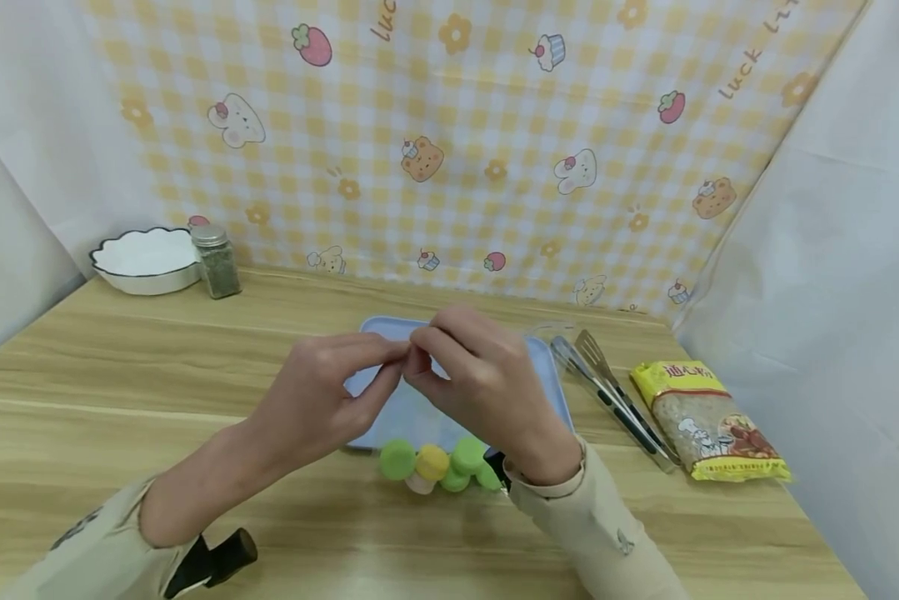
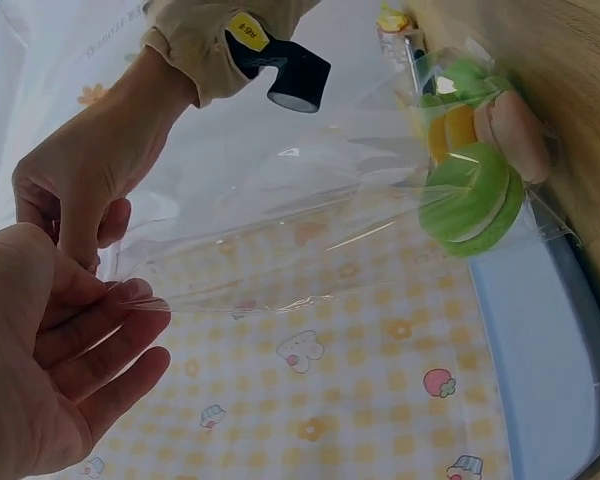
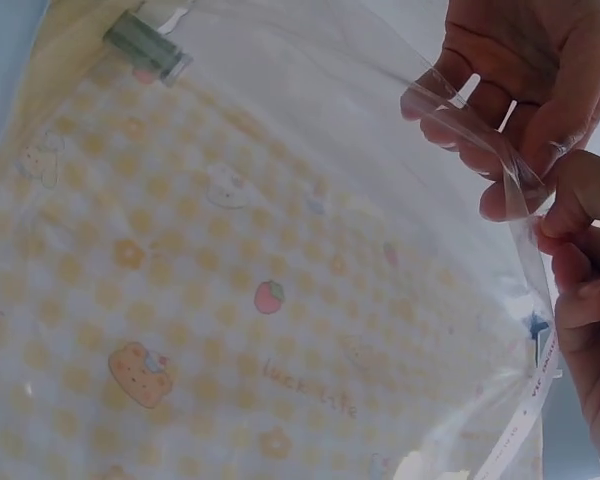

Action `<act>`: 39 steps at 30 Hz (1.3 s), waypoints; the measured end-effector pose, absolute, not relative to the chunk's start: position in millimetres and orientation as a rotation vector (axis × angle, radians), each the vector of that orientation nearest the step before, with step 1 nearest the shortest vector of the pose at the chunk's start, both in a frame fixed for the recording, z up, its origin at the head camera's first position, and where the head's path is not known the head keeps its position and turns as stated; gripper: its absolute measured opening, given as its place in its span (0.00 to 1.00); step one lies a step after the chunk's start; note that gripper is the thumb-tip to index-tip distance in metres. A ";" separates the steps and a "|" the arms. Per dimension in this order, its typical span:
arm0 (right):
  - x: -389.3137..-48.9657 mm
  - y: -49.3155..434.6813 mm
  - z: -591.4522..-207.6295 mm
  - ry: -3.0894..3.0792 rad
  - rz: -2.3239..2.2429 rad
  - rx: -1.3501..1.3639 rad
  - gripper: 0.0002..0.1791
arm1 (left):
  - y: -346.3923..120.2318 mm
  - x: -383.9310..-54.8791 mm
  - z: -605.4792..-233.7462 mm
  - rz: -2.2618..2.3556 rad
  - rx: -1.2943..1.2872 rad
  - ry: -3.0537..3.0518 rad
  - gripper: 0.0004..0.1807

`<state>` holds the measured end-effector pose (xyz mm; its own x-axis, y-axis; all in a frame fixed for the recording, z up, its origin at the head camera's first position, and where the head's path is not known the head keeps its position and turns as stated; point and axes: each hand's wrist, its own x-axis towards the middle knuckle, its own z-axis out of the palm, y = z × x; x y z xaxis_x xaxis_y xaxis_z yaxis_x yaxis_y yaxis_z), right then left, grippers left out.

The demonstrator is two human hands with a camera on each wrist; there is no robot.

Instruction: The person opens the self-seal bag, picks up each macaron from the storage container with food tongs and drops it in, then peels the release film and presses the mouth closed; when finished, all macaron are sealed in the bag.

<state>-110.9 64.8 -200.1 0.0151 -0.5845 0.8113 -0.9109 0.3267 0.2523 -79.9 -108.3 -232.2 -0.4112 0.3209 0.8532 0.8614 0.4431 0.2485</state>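
A clear plastic bag [image 2: 310, 240] hangs with several macarons in its bottom, among them a green macaron [image 2: 465, 205], a yellow macaron [image 1: 432, 462] and a pale pink macaron [image 2: 515, 135]. My left hand [image 1: 317, 387] pinches the bag's upper edge between thumb and fingers, its other fingers loosely bent. Close against it, fingertips almost touching, my right hand [image 1: 479, 375] pinches the same edge. A printed strip [image 3: 515, 425] runs along the bag's mouth in the right wrist view. In the head view the film is hardly visible.
Behind the hands lies a light blue tray [image 1: 419, 417] on the wooden table. At right are metal tongs [image 1: 606, 400], a slotted turner [image 1: 595, 354] and a yellow pasta packet [image 1: 707, 421]. A white scalloped dish [image 1: 149, 262] and a herb jar [image 1: 217, 262] stand back left.
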 end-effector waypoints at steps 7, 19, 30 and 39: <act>-111.3 69.4 -196.8 -1.701 0.530 1.377 0.05 | -108.3 -79.9 -231.1 -0.973 -0.998 -1.966 0.11; -115.4 69.9 -197.4 -1.718 0.641 1.351 0.05 | -109.5 -79.6 -231.4 -1.212 -0.932 -2.038 0.12; -125.5 86.0 -193.4 -1.747 0.757 1.190 0.07 | -111.8 -83.6 -232.1 -1.337 -0.834 -2.088 0.10; -134.5 102.4 -184.9 -1.826 0.740 1.101 0.06 | -118.2 -86.1 -231.9 -1.388 -0.757 -2.132 0.09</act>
<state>-134.5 102.4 -184.9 -0.2447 -0.3909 0.8873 -0.8985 0.4355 -0.0559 -86.1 -118.2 -231.9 -0.7308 0.1865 0.6567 0.6760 0.3319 0.6580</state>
